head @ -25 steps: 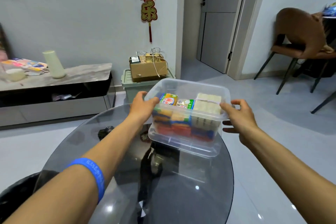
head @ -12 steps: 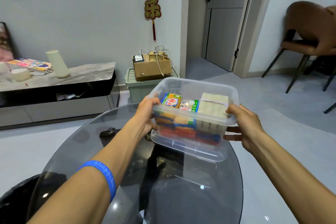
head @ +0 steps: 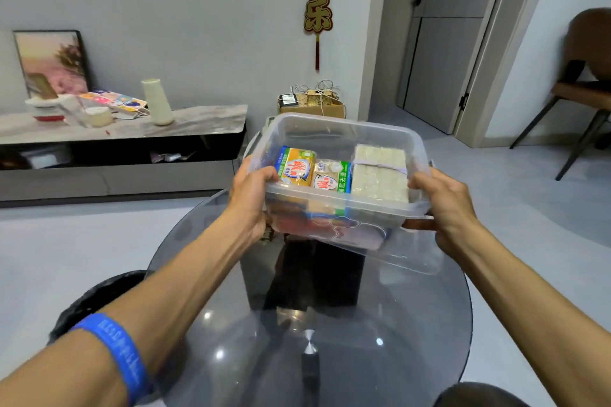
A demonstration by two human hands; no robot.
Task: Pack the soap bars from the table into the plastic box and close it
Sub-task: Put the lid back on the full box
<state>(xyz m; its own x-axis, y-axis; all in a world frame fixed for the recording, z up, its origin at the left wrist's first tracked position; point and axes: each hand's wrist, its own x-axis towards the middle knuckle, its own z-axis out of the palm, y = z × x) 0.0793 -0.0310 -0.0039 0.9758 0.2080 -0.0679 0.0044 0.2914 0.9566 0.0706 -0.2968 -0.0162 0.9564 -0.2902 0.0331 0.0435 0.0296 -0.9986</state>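
Note:
A clear plastic box (head: 340, 129) is held tilted above the round glass table (head: 413, 324). My left hand (head: 251, 198) grips its left rim and my right hand (head: 446, 205) grips its right rim. Inside lie a yellow wrapped soap bar (head: 296, 167), a white-and-green wrapped soap bar (head: 330, 177) and a pale bundle of soap bars (head: 378, 175) bound with a band. More coloured bars show through the front wall below them. A clear lid seems to sit under the box; I cannot tell this for sure.
A low cabinet (head: 125, 129) with a cream vase (head: 157, 102) and a framed picture (head: 51, 63) stands at the left wall. A cardboard box (head: 312, 102) sits behind the plastic box. A brown chair (head: 585, 76) is at right, a black bin (head: 99, 294) at lower left.
Both hands closed on the box rims and lifted it off the glass, tilting it toward me. The camera view shifted left.

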